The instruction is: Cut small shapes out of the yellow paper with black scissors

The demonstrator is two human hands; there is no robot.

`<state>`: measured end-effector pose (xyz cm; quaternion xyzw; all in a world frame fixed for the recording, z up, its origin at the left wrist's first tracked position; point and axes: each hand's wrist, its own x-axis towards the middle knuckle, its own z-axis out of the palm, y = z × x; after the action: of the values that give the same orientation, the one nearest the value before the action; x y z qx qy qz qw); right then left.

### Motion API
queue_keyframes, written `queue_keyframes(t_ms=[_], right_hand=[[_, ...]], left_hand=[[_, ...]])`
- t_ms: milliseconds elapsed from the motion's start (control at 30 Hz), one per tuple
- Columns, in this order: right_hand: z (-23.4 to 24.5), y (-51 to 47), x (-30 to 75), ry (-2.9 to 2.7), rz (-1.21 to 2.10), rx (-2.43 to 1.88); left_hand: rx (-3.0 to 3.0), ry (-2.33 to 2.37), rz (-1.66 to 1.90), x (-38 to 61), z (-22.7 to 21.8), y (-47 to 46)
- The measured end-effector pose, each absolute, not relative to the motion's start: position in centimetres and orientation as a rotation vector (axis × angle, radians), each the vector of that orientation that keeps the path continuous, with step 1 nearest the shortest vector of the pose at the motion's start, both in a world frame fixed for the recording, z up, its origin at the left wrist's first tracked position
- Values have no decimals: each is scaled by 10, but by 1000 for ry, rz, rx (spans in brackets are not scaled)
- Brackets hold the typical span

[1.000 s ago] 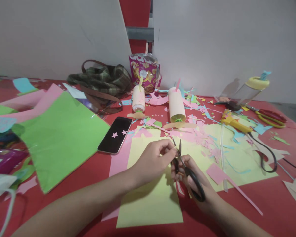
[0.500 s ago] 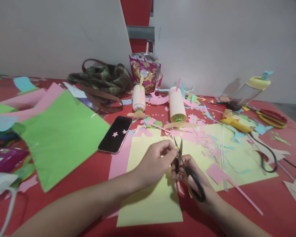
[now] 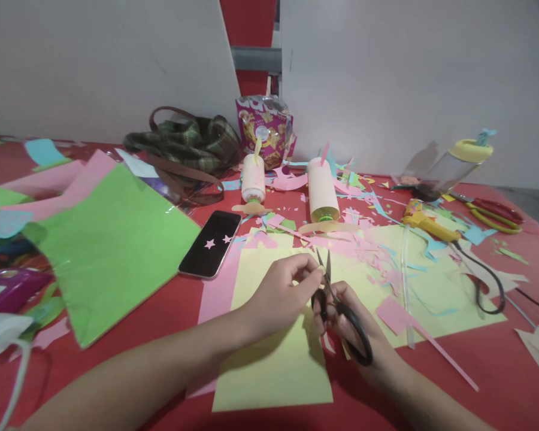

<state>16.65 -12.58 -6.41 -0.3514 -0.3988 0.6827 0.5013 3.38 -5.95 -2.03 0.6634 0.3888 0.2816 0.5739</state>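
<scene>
My right hand (image 3: 348,326) grips black-handled scissors (image 3: 339,305), fingers through the loops, blades slightly apart and pointing up and away. My left hand (image 3: 281,293) is pinched closed right beside the blades, holding something too small to make out. Both hands hover over a yellow paper sheet (image 3: 269,365) on the red table (image 3: 498,365). Pink scraps (image 3: 368,251) lie just beyond the blades.
A phone (image 3: 210,244) with pink stars lies left of my hands, beside a green sheet (image 3: 112,245). Two paper-wrapped rolls (image 3: 321,190) stand behind, with a snack bag (image 3: 265,129) and plaid bag (image 3: 184,146). A glue gun (image 3: 426,224), red scissors (image 3: 494,212) and bottle (image 3: 453,167) sit right.
Almost nothing has moved. The scissors shifted slightly between frames while my left hand kept its pinch at the blades.
</scene>
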Motion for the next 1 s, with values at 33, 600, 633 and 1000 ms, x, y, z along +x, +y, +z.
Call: queue_keyframes(t_ms=[33, 600, 633, 1000], right_hand=[[-64, -126, 167, -963, 1656, -853], [-62, -126, 166, -977, 1718, -884], [-61, -127, 165, -978, 1721, -897], [-57, -125, 164, -965, 1721, -935]], left_hand=[[1559, 909, 652, 33, -20, -59], [1919, 944, 398, 21, -1, -43], [1937, 944, 377, 20, -1, -42], [2025, 955, 277, 13, 5, -36]])
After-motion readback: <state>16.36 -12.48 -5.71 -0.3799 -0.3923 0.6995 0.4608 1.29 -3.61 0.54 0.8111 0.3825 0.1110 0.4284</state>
